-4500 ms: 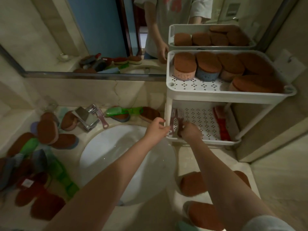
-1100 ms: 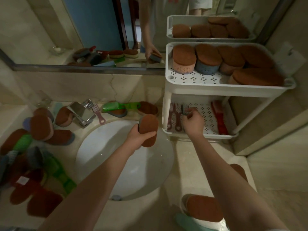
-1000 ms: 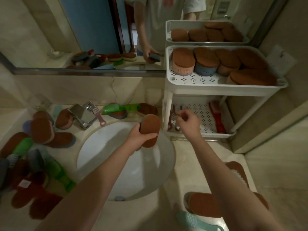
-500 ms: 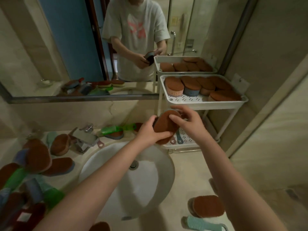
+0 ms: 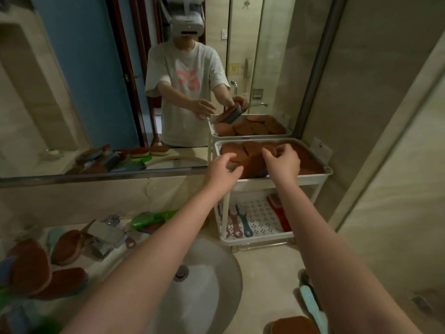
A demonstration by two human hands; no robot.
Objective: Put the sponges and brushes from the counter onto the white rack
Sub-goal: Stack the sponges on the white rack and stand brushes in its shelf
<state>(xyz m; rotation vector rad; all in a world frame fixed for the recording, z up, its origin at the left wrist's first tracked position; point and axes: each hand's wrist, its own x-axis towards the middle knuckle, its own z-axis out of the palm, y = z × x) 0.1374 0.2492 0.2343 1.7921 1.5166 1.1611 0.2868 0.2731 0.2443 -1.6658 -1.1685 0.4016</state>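
The white rack [image 5: 315, 177] stands right of the sink. Its top tier is full of brown sponges [image 5: 305, 160]. My right hand [image 5: 282, 162] grips a brown sponge [image 5: 251, 165] with a blue base, tilted over the front left of that tier. My left hand [image 5: 222, 170] hovers just left of it with loosely curled fingers and holds nothing. On the lower tier lie small brushes [image 5: 240, 222] and a red brush [image 5: 279, 213]. More brown sponges [image 5: 65, 247] and a green brush [image 5: 154, 218] lie on the counter at left.
The round sink [image 5: 207, 285] lies under my arms, with the faucet [image 5: 106, 235] behind it. A brown sponge [image 5: 293, 325] and a teal brush [image 5: 310, 307] lie on the counter at bottom right. A mirror [image 5: 96, 92] covers the back wall.
The sponge went from my left hand to my right hand. Both hands rose from the lower tier to the top tier, and my view tilted up.
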